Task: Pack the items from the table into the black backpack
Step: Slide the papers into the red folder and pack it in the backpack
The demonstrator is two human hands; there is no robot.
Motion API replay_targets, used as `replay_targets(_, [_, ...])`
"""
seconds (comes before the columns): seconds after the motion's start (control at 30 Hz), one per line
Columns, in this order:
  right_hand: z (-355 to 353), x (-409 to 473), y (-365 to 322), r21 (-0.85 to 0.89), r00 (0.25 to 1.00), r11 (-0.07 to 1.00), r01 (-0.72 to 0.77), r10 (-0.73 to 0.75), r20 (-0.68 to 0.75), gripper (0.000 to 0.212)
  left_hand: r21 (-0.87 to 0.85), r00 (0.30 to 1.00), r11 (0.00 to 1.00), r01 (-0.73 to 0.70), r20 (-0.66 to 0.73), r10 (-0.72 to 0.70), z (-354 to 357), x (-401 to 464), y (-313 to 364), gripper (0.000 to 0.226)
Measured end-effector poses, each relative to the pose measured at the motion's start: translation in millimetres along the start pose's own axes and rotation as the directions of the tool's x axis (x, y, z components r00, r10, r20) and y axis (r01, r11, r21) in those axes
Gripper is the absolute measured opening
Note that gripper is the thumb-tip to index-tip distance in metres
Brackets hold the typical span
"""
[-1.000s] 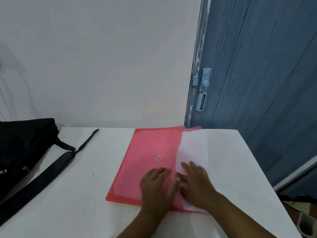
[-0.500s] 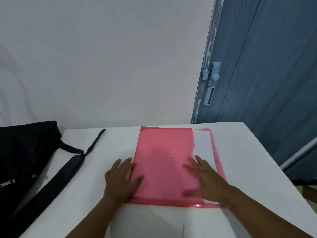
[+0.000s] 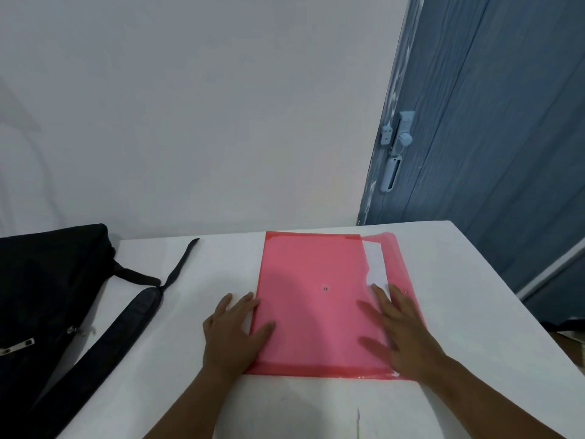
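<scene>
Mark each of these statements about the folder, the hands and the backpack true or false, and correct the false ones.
1. The translucent red plastic folder lies flat on the white table. True.
2. The right hand grips the black fabric backpack. False: it rests flat on the folder.
3. The left hand touches the folder's left edge. True.
4. The folder is already inside the backpack. False: it lies on the table.

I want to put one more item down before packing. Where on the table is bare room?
Bare white table shows right of the red folder, up to the table's right edge. A narrower strip lies between the backpack strap and the left hand. The near edge between the forearms is also bare. The left side is crowded by the black backpack.
</scene>
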State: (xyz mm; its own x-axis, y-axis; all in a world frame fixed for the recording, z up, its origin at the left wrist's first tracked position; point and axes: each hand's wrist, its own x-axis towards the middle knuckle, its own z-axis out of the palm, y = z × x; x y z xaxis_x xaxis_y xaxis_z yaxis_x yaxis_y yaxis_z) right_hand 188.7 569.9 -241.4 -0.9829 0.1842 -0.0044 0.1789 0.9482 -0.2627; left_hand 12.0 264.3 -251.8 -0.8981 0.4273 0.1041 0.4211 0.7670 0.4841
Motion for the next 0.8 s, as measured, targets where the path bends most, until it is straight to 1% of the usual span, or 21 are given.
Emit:
replay_targets(0.07, [2, -3, -2, 0.028, 0.991, 0.999, -0.045, 0.048, -0.124, 0.08, -0.022, 1.0, 1.0, 0.005, -0.007, -0.005, -1, -1, 0, 0.08])
replay_targets(0.13, [5, -3, -1, 0.002, 0.985, 0.998, -0.066, 0.065, -0.162, 0.084, -0.047, 1.0, 0.999, 0.008, -0.02, -0.009, -1, -1, 2, 0.08])
replay_targets(0.17, [4, -3, -1, -0.013, 0.99, 0.998, -0.057, 0.055, -0.133, 0.088, -0.052, 1.0, 0.999, 0.007, -0.024, -0.008, -1, -1, 3, 0.08])
replay_targets(0.23, [-1, -3, -1, -0.061, 1.0, 0.998, -0.025, 0.025, -0.01, 0.095, -0.05, 1.0, 0.999, 0.002, -0.025, -0.003, 0, -1, 3, 0.08])
replay_targets(0.27, [-2, -2, -2, -0.083, 0.998, 0.996, -0.016, 0.021, 0.062, 0.096, -0.052, 1.0, 0.999, 0.004, -0.026, -0.005, 0, -1, 3, 0.08])
replay_targets(0.3, [-4, -1, -3, -0.096, 0.994, 0.995, -0.007, 0.017, 0.104, 0.095, -0.06, 1.0, 0.998, 0.007, -0.028, -0.009, 0, -1, 3, 0.08])
replay_targets(0.37, [-5, 0, -5, -0.095, 0.993, 0.995, -0.012, 0.023, 0.115, 0.093, -0.069, 0.999, 0.998, 0.011, -0.032, -0.013, 0, -1, 3, 0.079])
replay_targets(0.4, [-3, 0, -5, -0.08, 0.996, 0.996, -0.03, 0.037, 0.086, 0.091, -0.06, 0.999, 0.998, 0.009, -0.03, -0.011, -1, -1, 4, 0.08])
replay_targets(0.5, [6, -4, 1, 0.077, 0.986, 0.993, -0.088, 0.098, -0.137, 0.089, -0.048, 1.0, 0.999, 0.009, -0.029, -0.01, 0, -1, 5, 0.081])
replay_targets(0.57, [9, -3, 5, 0.1, 0.972, 0.991, -0.085, 0.105, -0.21, 0.088, -0.066, 0.999, 0.998, 0.013, -0.037, -0.016, -1, -1, 5, 0.081])
replay_targets(0.63, [10, -1, 5, 0.066, 0.98, 0.996, -0.064, 0.075, -0.182, 0.088, -0.082, 0.999, 0.996, 0.016, -0.038, -0.019, -2, -2, 6, 0.08])
replay_targets(0.8, [7, 1, 4, -0.045, 0.998, 0.997, -0.062, 0.061, -0.021, 0.099, -0.082, 0.999, 0.997, 0.011, -0.04, -0.015, -1, -2, 5, 0.079])
